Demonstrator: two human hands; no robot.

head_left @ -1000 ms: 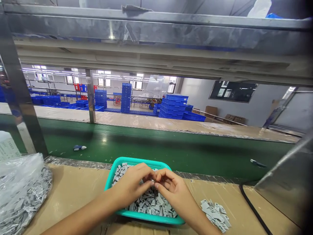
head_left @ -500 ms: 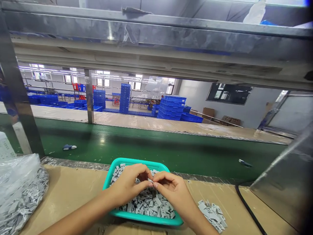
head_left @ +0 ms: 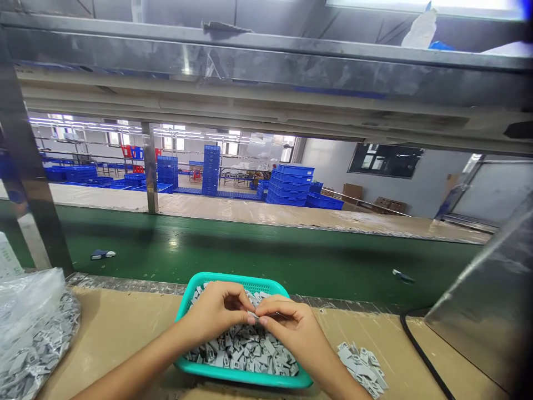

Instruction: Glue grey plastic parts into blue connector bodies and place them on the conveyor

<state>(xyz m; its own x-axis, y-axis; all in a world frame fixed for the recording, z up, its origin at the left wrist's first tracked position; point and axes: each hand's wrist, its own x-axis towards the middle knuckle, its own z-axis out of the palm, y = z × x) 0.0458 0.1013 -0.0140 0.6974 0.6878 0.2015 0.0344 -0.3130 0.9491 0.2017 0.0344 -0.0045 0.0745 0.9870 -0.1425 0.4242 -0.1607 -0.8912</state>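
Observation:
Over a turquoise plastic basket (head_left: 245, 378) full of small grey plastic parts (head_left: 250, 350), my two hands meet fingertip to fingertip. My left hand (head_left: 219, 311) pinches a small grey plastic part (head_left: 253, 315) between thumb and fingers. From the other side, my right hand (head_left: 287, 322) grips the same part with thumb and forefinger. Fingertips cover most of the piece, so its exact shape is hidden. A loose pile of like parts (head_left: 362, 366) lies on the cardboard to the right of the basket.
A clear plastic bag (head_left: 37, 333) of grey parts rests at the left. Behind the basket runs a green conveyor belt (head_left: 233, 250), carrying two small dark-and-white items. A black cable (head_left: 425, 355) and metal panel (head_left: 491, 300) stand at right; a metal shelf (head_left: 266, 61) spans overhead.
Both hands stay pinched on the part above the basket, with a slight shift of the fingers. The two items on the belt have moved left, and the view has tilted slightly.

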